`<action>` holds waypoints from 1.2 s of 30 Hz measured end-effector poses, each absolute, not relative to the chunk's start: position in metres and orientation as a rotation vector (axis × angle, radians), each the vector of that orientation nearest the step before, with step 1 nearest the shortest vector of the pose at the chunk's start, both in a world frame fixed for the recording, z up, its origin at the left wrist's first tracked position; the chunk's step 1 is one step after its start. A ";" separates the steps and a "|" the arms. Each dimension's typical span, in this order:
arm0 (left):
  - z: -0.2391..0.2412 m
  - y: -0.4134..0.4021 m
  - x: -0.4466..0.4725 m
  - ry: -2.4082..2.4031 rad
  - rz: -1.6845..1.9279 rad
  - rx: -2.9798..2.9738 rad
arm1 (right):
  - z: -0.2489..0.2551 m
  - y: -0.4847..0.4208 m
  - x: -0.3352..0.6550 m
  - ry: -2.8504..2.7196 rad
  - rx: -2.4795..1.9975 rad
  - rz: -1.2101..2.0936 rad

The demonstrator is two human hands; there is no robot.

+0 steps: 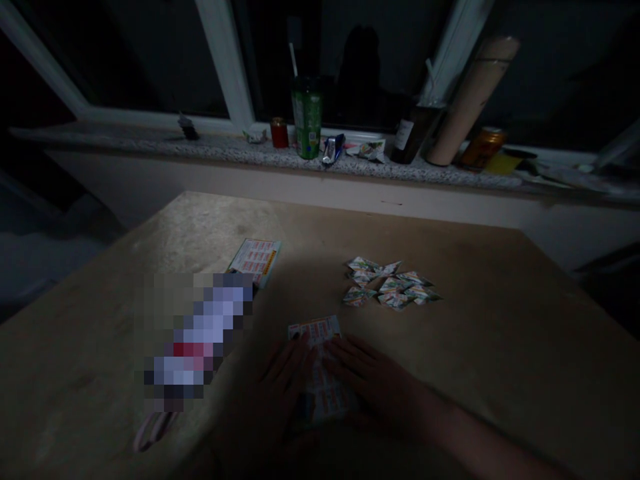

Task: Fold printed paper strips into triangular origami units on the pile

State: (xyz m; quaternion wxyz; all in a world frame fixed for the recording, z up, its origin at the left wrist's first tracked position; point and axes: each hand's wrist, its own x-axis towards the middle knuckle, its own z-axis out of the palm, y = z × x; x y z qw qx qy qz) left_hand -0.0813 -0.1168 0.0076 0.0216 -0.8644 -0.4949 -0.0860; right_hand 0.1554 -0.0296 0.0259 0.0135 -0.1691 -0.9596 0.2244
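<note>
A printed paper sheet [327,380] with rows of red marks lies on the table in front of me, dim in shadow. My left hand [285,373] rests along its left side, fingers stretched out. From the right, my right hand [370,373] lies flat over the sheet's right side, its fingers pointing toward the middle. Beyond the hands, to the right, sits a cluster of several small folded paper pieces [393,283] with pointed ends. A similar printed sheet [256,257] lies farther off to the left, partly under a pixelated object.
The pixelated phone-like object [210,327] with a strap loop [153,430] lies left of my hands. On the granite windowsill [225,150] stand a green cup [307,120] with a straw, a red jar [279,133], a dark cup [410,137], a leaning pink bottle [473,100] and an orange can [483,148].
</note>
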 end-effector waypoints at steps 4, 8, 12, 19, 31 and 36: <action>0.004 -0.114 -0.075 -1.464 -0.254 -2.714 | 0.025 -0.038 0.172 -2.980 -0.603 0.691; 0.006 -0.110 -0.064 -1.448 -0.242 -2.771 | 0.026 -0.046 0.191 -2.934 -0.671 0.666; 0.014 -0.104 -0.052 -1.344 -0.244 -2.812 | 0.028 -0.053 0.207 -2.866 -0.752 0.658; 0.029 -0.087 -0.035 -1.214 -0.110 -2.912 | 0.030 -0.059 0.224 -2.824 -0.854 0.656; 0.033 -0.055 -0.015 -1.142 -0.026 -3.195 | 0.033 -0.061 0.240 -2.779 -0.958 0.659; 0.026 -0.051 -0.015 -1.129 -0.056 -3.288 | 0.032 -0.061 0.242 -2.745 -0.944 0.677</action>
